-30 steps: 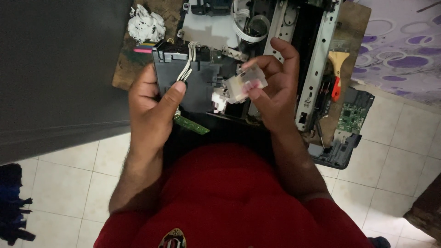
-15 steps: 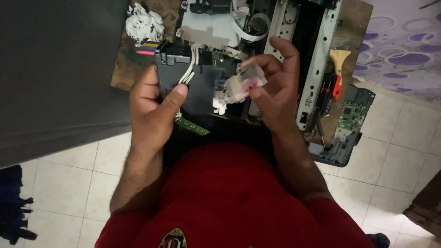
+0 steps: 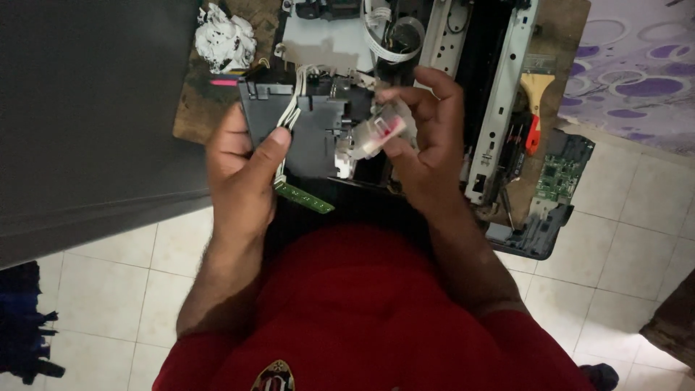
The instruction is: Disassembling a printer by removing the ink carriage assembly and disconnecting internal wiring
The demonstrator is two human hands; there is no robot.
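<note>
Black carriage block in one hand, clear cartridge part in the other

Black plastic carriage block (image 3: 297,127) sits upright in my left hand (image 3: 242,170), thumb pressed across its front face beside the white wire bundle (image 3: 289,119), fingers behind it; that grip is closed around the block. A green circuit strip (image 3: 304,197) hangs off the block's lower edge, just beside my thumb base

Right hand (image 3: 427,156) pinches a small clear plastic piece with a pink-red patch (image 3: 380,132), thumb below, fingertips above. It is held just beside the block's right edge, close to a white fitting there; whether the two touch I cannot tell

Both are held up in front of my red shirt (image 3: 376,304), above the opened printer chassis (image 3: 478,94) on the wooden surface (image 3: 199,108)

My judgement on doing this well:
- keep the left thumb off the wires so none pulls loose
- keep the block steady and move only the clear piece
- hold the clear piece by its sides, light pressure, since thin plastic may crack
- mind the dangling green strip; it could snag on the shirt

Nearby: crumpled white tissue (image 3: 226,40), a brush with a pale handle (image 3: 537,87), a second green board (image 3: 559,177) at the surface edge
</note>
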